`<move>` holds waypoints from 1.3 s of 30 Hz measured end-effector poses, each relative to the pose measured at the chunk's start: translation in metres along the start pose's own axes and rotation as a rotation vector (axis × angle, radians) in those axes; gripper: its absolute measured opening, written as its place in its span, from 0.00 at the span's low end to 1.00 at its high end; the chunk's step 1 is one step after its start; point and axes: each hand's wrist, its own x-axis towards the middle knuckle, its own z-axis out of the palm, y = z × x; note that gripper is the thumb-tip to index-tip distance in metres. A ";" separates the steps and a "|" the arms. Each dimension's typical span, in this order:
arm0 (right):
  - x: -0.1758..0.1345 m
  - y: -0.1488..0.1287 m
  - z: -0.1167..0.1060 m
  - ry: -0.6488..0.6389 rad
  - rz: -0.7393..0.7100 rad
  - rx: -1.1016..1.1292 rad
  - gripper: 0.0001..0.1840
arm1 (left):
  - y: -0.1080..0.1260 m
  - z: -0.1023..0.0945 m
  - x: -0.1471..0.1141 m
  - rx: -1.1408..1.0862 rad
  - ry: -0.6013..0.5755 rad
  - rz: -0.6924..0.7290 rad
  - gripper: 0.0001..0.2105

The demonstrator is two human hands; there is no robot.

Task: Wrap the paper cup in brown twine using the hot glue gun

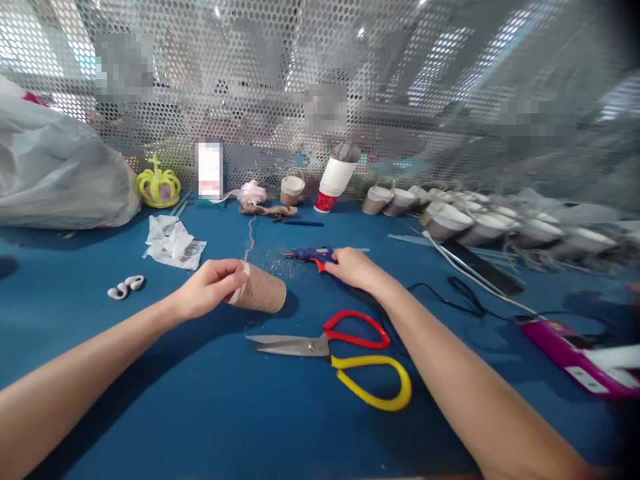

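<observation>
My left hand (213, 287) grips the open rim of a paper cup (261, 289) wrapped in brown twine. The cup lies tilted on its side, its base toward the right. From its rim a loose strand of twine (251, 233) runs back to a twine bundle (267, 210). My right hand (353, 267) is closed around the handle of a blue hot glue gun (310, 254) with an orange trigger, its nozzle pointing left over the table. Between my forearms lie large scissors (315, 346) with one red and one yellow handle, blades slightly parted.
Several twine-wrapped cups (490, 227) crowd the back right beside a dark phone (483, 267). A magenta power strip (565, 353) with cables sits at right. White cups (337, 179) are stacked at the back. A plastic bag (60, 160) fills the back left, near crumpled white material (175, 245).
</observation>
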 end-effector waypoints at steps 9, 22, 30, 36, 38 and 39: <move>-0.011 0.004 0.005 0.029 0.103 0.392 0.10 | 0.006 -0.005 0.000 0.057 0.022 -0.031 0.14; -0.079 -0.044 -0.024 -0.091 -0.138 1.154 0.04 | 0.009 -0.004 0.001 0.097 0.050 -0.082 0.13; -0.113 -0.046 -0.004 -0.038 -0.158 0.797 0.09 | -0.001 -0.002 0.007 -0.132 0.067 -0.154 0.12; -0.116 -0.048 0.006 0.115 -0.278 0.630 0.04 | 0.001 -0.001 0.004 -0.123 0.033 -0.154 0.13; -0.117 -0.049 0.007 0.107 -0.327 0.647 0.03 | 0.004 0.000 0.003 -0.109 0.013 -0.146 0.13; -0.118 -0.049 0.007 0.101 -0.338 0.650 0.01 | 0.006 0.000 0.003 -0.096 0.006 -0.139 0.13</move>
